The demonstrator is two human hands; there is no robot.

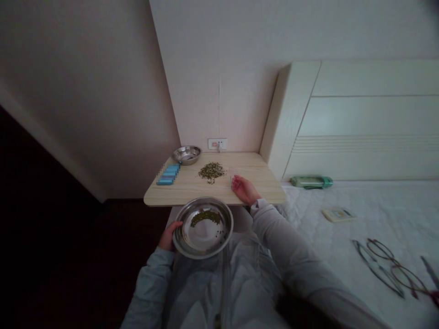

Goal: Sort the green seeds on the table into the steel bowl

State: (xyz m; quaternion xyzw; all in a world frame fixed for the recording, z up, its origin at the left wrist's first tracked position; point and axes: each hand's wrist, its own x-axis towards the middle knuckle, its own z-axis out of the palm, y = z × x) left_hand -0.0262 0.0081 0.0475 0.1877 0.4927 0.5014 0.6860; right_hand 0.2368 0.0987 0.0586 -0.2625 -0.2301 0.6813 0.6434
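Observation:
My left hand [168, 236] grips the left rim of a steel plate [192, 245] held over my lap, just below the table's front edge. Small green beans [205, 218] lie in the plate's far half. My right hand [243, 188] rests on the small wooden table [255, 194], fingers curled around a small pale object I cannot make out. It sits just right of a loose pile of green beans [211, 171] on the tabletop.
A steel bowl [186, 155] stands at the table's back left, a blue flat object [169, 174] near its left edge. A wall socket [217, 144] is behind. The bed on the right carries a green bottle [311, 182], a small card [338, 214] and glasses [387, 267].

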